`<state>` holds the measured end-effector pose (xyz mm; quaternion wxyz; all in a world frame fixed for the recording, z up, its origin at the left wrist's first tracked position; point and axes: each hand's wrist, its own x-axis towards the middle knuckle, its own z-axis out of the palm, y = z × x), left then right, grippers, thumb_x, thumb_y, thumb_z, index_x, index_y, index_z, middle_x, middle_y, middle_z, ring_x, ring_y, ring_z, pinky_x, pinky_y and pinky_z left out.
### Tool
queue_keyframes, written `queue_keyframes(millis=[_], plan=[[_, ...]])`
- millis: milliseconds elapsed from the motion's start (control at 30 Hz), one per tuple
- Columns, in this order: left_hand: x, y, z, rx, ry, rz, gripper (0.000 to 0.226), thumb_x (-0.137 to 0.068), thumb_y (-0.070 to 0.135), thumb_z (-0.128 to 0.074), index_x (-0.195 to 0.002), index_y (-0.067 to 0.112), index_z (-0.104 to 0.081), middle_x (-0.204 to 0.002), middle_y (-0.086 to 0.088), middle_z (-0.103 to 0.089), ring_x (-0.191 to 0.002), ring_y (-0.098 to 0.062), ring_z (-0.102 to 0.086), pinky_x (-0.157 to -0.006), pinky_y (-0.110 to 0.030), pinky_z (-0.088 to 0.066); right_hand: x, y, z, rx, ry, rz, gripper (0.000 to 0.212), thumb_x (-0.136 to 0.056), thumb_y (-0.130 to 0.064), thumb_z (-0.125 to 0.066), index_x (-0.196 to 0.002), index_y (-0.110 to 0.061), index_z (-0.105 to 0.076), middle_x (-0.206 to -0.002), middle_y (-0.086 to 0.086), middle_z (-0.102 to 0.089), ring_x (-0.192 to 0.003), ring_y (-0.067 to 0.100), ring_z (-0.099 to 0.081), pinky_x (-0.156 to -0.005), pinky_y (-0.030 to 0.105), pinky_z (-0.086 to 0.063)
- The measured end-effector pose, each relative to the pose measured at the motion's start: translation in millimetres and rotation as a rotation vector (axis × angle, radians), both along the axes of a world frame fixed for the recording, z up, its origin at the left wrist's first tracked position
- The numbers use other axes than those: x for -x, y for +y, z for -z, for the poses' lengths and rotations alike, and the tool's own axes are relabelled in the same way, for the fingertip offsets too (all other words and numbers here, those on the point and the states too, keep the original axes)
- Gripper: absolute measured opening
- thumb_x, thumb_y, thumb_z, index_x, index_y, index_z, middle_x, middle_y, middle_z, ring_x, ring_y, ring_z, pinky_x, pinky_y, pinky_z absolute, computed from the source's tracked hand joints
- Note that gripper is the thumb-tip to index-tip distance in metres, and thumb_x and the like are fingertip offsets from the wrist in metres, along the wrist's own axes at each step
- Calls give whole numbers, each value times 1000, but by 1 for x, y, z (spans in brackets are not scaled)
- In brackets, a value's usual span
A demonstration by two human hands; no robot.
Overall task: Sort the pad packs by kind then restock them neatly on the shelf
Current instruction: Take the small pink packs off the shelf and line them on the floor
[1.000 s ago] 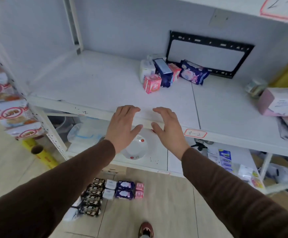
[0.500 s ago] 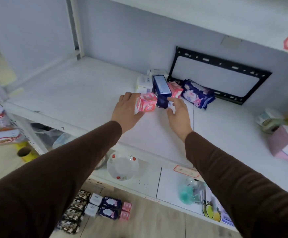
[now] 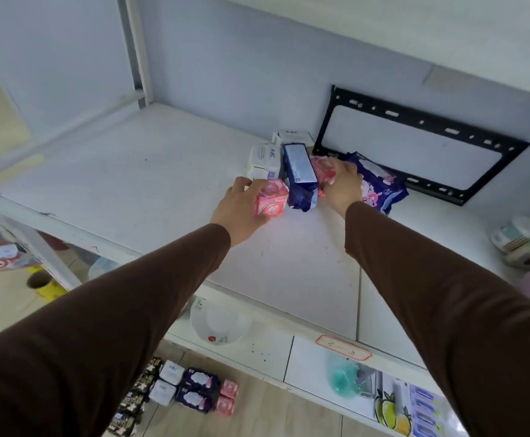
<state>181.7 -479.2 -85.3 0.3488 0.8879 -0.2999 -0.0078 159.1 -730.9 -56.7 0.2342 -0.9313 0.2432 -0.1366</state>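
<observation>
At frame centre, the left hand [image 3: 241,212] curled around a pink pack [image 3: 271,201] on the shelf [image 3: 131,171]. Just beyond, the right hand [image 3: 344,187] pinched a second pink pack [image 3: 322,167] among the mixed packs. Lifting both straight up would likely spare the leaning blue pack [image 3: 300,175] between them.

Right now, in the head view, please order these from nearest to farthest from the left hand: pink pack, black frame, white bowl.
From the left hand:
1. Pink pack, in its fingers.
2. White bowl, on the lower shelf.
3. Black frame, against the back wall, right.
</observation>
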Motion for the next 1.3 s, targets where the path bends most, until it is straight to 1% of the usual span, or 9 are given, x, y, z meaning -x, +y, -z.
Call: queue_keyframes(millis=[100, 200, 333, 500, 700, 833, 1000, 1133, 1300], plan=[[-3, -1, -2, 44, 49, 9, 63, -83, 28, -77, -137, 28, -46, -134, -5, -42, -114, -27, -56, -102, -35, -49, -12, -6, 2, 3, 81, 29, 52, -90, -14, -54, -141, -24, -45, -149, 16, -33, -136, 43, -30, -110, 47, -31], [-7, -3, -7, 85, 71, 30, 55, -79, 25, -81, -124, 24, -49, -125, -2, -46, -102, -23, -58, -89, -27, -48, -15, -3, -1, -34, 39, 60, 38, -90, -16, -54, -127, -20, -50, -132, 19, -47, -119, 40, -47, -98, 44, -43], [-12, 0, -10, 65, 81, 45, 53, -75, 23, -83, -116, 26, -49, -114, 0, -51, -97, -24, -59, -82, -28, -48, -4, 1, -3, -98, -16, 29, 33, -88, -16, -62, -118, -26, -52, -120, 5, -55, -100, 27, -60, -81, 34, -47], [-15, 14, -8, 108, 161, 33, 75, -70, 28, -88, -133, 19, -48, -120, -1, -54, -103, -19, -57, -90, -33, -51, 33, 2, 2, -256, -60, 98, 51, -85, -14, -69, -128, -20, -43, -111, -2, -61, -97, 21, -63, -80, 34, -50], [-3, 36, -3, 172, 243, 58, 65, -73, 26, -85, -129, 20, -54, -119, -3, -56, -103, -19, -60, -92, -37, -53, 83, 21, 7, -344, -141, 187, 50, -91, -19, -69, -136, -17, -48, -115, -2, -61, -99, 15, -58, -88, 26, -46], [18, 60, -5, 211, 251, 140, 61, -78, 24, -83, -131, 18, -54, -119, 2, -60, -103, -16, -57, -81, -22, -43, 123, 47, 9, -386, -176, 251, 51, -89, -16, -69, -138, -16, -51, -118, -3, -61, -108, 19, -61, -100, 34, -50], [52, 110, -1, 242, 240, 243, 60, -76, 23, -85, -129, 19, -57, -118, -1, -64, -105, -20, -59, -90, -29, -46, 180, 117, 11, -445, -259, 216, 51, -86, -12, -72, -135, -12, -56, -116, 3, -62, -102, 21, -60, -88, 26, -46], [83, 158, 7, 257, 242, 301, 59, -77, 20, -84, -128, 23, -57, -116, -3, -60, -103, -18, -60, -92, -32, -50, 216, 182, 17, -404, -277, 163, 52, -89, -16, -72, -138, -13, -54, -125, 2, -62, -107, 17, -60, -92, 24, -47], [116, 207, 24, 272, 263, 337, 56, -79, 22, -83, -127, 29, -56, -118, 2, -58, -105, -9, -58, -89, -28, -51, 253, 248, 34, -369, -299, 81, 52, -88, -24, -74, -135, -19, -55, -122, 1, -60, -110, 18, -60, -97, 35, -50]])
